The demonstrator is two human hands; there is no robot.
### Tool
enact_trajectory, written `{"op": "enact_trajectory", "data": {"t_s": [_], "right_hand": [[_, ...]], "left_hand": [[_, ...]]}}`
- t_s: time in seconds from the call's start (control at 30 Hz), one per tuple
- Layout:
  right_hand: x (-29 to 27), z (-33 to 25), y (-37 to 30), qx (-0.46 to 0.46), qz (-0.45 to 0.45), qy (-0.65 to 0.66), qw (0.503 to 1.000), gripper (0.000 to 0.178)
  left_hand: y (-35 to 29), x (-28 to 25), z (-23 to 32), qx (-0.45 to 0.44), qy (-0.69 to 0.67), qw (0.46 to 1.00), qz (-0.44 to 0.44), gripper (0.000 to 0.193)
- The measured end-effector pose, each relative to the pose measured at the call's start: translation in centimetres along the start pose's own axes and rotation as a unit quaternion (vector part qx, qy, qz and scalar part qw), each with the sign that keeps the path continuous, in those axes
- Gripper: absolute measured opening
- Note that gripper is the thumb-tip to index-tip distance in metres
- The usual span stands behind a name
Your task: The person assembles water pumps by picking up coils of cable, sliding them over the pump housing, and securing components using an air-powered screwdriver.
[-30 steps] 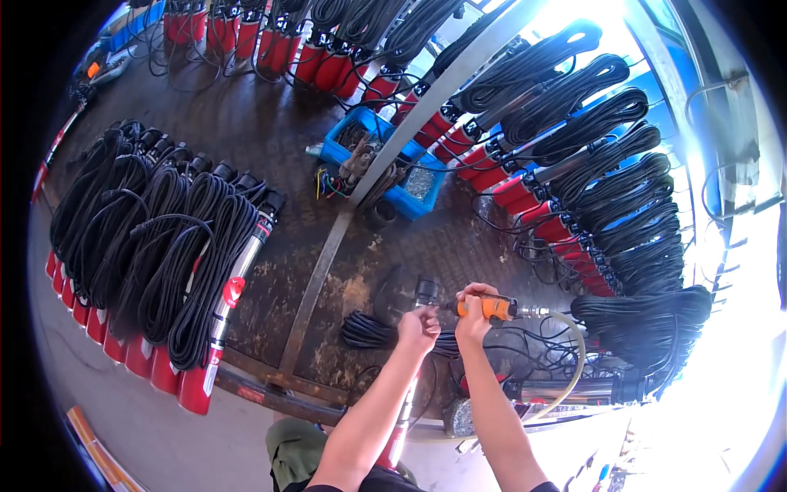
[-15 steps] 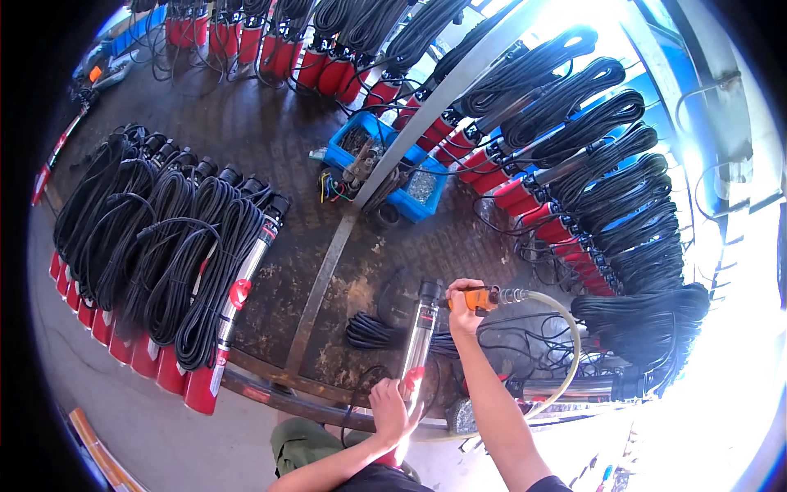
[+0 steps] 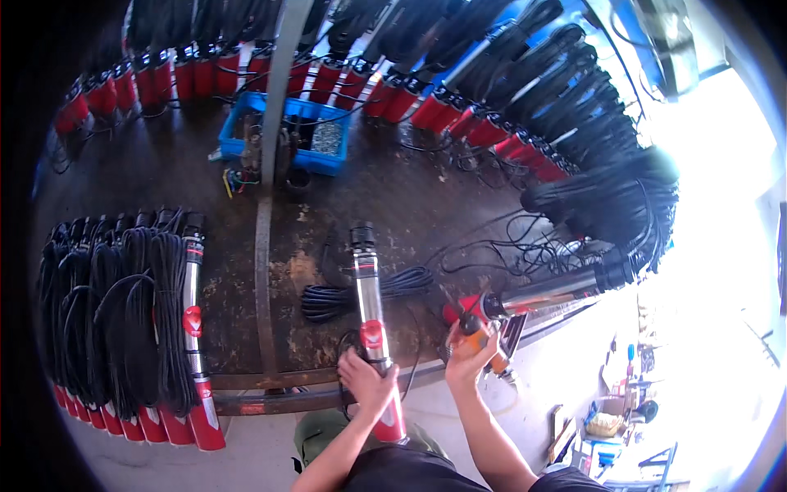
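My left hand [image 3: 369, 389] touches silver-and-red cylinder [image 3: 370, 305], grip unclear; my right hand [image 3: 466, 362] holds orange tool [image 3: 498, 362]; black cable coil [image 3: 326, 304] ahead.

Right hand [image 3: 470, 361] lowered orange air screwdriver [image 3: 475, 339] from pump head [image 3: 362, 239] to desk [image 3: 295, 380] edge; left hand [image 3: 369, 384] slid down pump barrel [image 3: 369, 297].
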State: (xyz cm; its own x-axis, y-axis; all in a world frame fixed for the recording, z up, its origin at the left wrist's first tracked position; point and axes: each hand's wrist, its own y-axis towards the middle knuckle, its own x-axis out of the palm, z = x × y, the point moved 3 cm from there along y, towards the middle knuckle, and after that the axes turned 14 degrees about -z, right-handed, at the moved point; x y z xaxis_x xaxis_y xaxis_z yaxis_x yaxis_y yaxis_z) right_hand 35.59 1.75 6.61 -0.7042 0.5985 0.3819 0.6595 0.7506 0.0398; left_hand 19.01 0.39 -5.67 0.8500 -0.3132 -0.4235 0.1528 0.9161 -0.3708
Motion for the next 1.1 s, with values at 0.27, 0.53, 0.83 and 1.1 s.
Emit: {"op": "enact_trajectory", "data": {"t_s": [0.27,0.53,0.83,1.1], "right_hand": [[-18.6,7.9,0.0,0.413,0.209,0.338,0.819,0.070],[-9.2,9.7,-1.9,0.439,-0.085,0.069,0.892,0.041],[3.3,14.7,-2.3,0.560,-0.025,0.185,0.808,0.025],[5.4,1.2,-9.2,0.224,-0.156,-0.157,0.949,0.054]], "left_hand": [[-2.2,-2.9,1.6,0.014,0.079,0.996,0.032,0.090],[-1.4,-2.5,3.4,-0.166,0.292,0.939,0.071,0.116],[1.8,-2.9,-1.1,-0.186,0.334,0.922,0.069,0.103],[1.0,-2.6,-6.9,0.015,-0.350,0.926,-0.142,0.069]]}}
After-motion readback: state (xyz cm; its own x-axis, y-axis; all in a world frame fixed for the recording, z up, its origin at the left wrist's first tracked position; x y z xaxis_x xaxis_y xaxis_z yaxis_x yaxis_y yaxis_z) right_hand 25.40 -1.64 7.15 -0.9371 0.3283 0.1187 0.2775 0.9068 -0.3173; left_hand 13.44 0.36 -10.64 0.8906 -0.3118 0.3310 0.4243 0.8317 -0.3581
